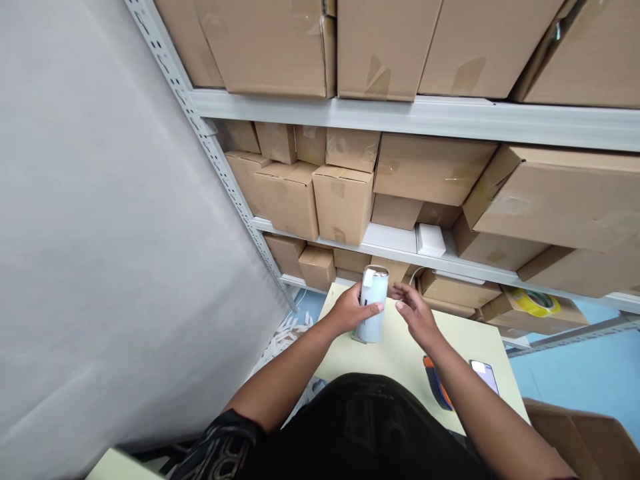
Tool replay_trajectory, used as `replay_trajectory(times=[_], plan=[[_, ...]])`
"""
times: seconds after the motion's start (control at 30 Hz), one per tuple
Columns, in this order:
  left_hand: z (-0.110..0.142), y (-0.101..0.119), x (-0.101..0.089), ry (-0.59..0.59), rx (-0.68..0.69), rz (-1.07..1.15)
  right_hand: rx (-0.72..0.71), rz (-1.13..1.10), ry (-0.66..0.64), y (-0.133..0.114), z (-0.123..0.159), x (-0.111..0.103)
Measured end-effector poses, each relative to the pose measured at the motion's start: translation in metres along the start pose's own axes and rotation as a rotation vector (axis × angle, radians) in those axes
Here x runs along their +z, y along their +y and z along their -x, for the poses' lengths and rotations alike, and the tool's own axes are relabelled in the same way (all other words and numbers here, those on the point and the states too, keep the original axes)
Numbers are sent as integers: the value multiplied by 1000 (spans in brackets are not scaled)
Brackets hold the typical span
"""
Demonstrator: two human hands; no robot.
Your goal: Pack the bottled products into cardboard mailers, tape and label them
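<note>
A light blue-and-white cylinder (373, 323), which looks like a tumbler or canister, stands upright above the table in front of me. My left hand (354, 309) is wrapped round it from the left, thumb across its front. On its upper left side sits a small white piece (369, 277), and its top rim looks metallic. Just to the right of the cylinder, my right hand (413, 313) is apart from it, fingers spread and slightly curled, with nothing seen in them. Whether the cylinder's base touches the table I cannot tell.
The pale yellow table (400, 353) bears a dark blue and orange object (436, 383) and a phone (484, 375). Behind it rises a metal shelf (400, 113) full of cardboard boxes (345, 200). A yellow tape roll (537, 302) lies on a box. At left is a grey wall (125, 267).
</note>
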State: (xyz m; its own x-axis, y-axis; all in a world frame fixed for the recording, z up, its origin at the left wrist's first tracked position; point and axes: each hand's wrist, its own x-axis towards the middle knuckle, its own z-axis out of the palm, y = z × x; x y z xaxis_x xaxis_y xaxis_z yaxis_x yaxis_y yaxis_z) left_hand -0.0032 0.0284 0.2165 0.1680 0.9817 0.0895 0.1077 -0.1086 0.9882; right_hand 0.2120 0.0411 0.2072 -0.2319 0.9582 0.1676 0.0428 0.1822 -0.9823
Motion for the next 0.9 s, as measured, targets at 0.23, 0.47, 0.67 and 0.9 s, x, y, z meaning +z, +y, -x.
replay_trajectory(times=[0.23,0.47,0.67,0.9], plan=[[15,-7,22,58,39,-225,46,163,-24,-13,-14,12],[14,-38,10,-89,134,-265,75,178,-16,20,-19,14],[5,-101,-30,-40,98,-467,18,209,205,28,-27,-9],[-2,-145,-13,115,-300,-485,10,236,183,39,-33,10]])
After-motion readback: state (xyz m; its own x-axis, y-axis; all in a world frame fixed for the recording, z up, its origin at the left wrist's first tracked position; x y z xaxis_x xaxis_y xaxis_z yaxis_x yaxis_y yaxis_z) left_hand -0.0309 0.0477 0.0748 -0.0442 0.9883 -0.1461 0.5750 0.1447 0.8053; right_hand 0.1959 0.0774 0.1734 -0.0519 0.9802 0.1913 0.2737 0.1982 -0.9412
